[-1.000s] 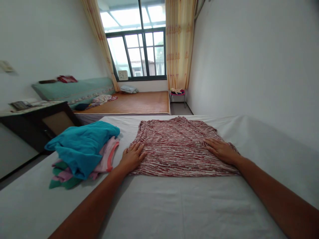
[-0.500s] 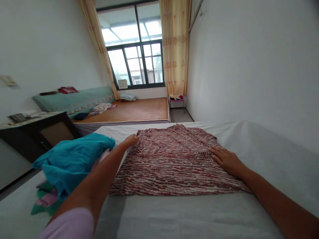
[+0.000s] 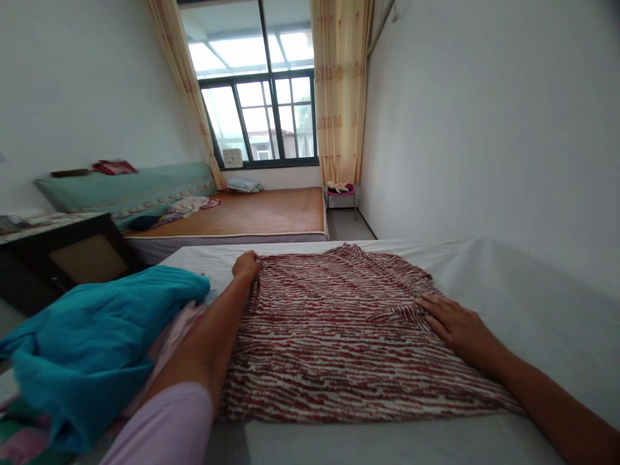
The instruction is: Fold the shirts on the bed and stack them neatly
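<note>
A red, brown and white striped shirt (image 3: 334,329) lies spread on a white-covered surface (image 3: 368,445). At its far left corner my left hand (image 3: 247,265) is closed on the fabric edge. My right hand (image 3: 458,326) rests palm down on the shirt's right side, fingers stretched out over some gathered creases. Left of my left forearm sits a heap of clothes, with a turquoise garment (image 3: 97,336) on top and pink cloth (image 3: 174,332) under it.
Beyond the surface is a bed with a brown mat (image 3: 261,213) and a green headboard (image 3: 145,187). A dark cabinet (image 3: 87,252) stands at left. A pink stool (image 3: 341,189) holds cloth near the curtain (image 3: 339,90). The white wall (image 3: 484,129) runs along the right.
My left hand has pulled the shirt's far left corner outward to the left, and that edge lies straighter. My right hand stays on the right side. The camera view has shifted slightly.
</note>
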Motion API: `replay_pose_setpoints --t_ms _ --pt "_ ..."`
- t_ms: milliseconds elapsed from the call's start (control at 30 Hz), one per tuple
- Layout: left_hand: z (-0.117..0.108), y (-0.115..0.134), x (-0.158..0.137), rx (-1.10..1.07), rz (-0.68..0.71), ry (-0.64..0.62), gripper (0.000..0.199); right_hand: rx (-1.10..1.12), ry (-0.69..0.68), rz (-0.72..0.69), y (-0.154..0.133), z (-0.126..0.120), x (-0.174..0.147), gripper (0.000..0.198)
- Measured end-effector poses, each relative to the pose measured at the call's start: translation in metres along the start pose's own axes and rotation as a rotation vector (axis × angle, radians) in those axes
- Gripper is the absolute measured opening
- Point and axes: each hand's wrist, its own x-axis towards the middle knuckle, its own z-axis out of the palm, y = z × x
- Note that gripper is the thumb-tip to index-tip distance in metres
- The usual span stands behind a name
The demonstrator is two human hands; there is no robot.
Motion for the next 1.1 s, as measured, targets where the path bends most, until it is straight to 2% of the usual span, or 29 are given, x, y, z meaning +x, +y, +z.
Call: replay_pose_setpoints --t_ms 100,200,367,467,567,633,700,733,767,800,867,967,1100 --pt "0.002 -0.006 0.005 -0.004 -0.036 0.017 0.037 0.007 0.0 0.006 -0.001 0.0 0.001 0.045" --pt "0.007 -0.003 0.009 -0.022 0.007 -0.006 0.042 0.003 -0.003 0.016 -0.004 -0.002 0.002 0.044" --pt "0.005 0.014 0.013 -0.096 0.128 -0.041 0.023 -0.025 -0.012 0.016 -0.008 -0.007 0.002 0.045" --pt "-0.008 0.037 0.004 -0.168 0.242 -0.061 0.025 -0.014 -0.009 0.017 -0.009 -0.009 0.002 0.044" --pt "-0.037 0.066 -0.025 -0.249 0.39 -0.126 0.032 0.019 -0.002 0.01 -0.01 -0.013 0.002 0.043" --pt "-0.064 0.079 -0.06 -0.314 0.528 -0.23 0.034 0.045 0.017 0.013 -0.011 -0.016 0.003 0.041" --pt "-0.089 0.082 -0.103 -0.433 0.836 -0.6 0.027 0.072 0.062 0.04 -0.01 -0.02 0.004 0.038" --pt "-0.099 0.08 -0.125 -0.418 0.956 -0.806 0.024 0.084 0.094 0.065 -0.01 -0.022 0.004 0.036" --pt "-0.105 0.076 -0.146 -0.39 1.029 -0.94 0.023 0.096 0.128 0.094 -0.009 -0.024 0.005 0.034" --pt "-0.107 0.071 -0.164 -0.355 1.062 -1.006 0.026 0.107 0.16 0.124 -0.009 -0.026 0.005 0.034" --pt "-0.102 0.059 -0.19 -0.25 1.063 -0.965 0.032 0.132 0.218 0.164 -0.011 -0.032 0.005 0.032" --pt "-0.086 0.041 -0.206 -0.155 1.039 -0.779 0.035 0.205 0.258 0.168 -0.023 -0.044 0.01 0.032" --pt "-0.084 0.027 -0.204 -0.151 1.018 -0.705 0.042 0.315 0.147 0.135 -0.05 -0.061 0.04 0.03"
